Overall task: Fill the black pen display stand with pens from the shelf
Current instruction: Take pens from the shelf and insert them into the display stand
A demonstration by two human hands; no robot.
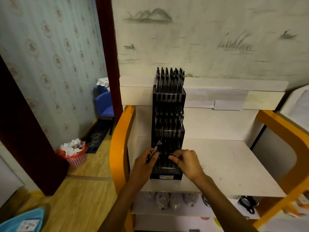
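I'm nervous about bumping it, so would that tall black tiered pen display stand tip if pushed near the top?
Probably. The tall black tiered pen display stand looks narrow for its height, and pens crowd its top tier. It stands free on the white shelf, so a low push may merely slide it.

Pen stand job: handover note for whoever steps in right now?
Left hand grips a pen, tip tilted up, beside the lowest tier.
Right hand has fingers curled at the lowest tier's pens; whether it pinches one is unclear.
The black pen display stand sits on the white shelf.
Done: top two tiers hold pens.
Left: slot the held pen, finish the lowest tier.
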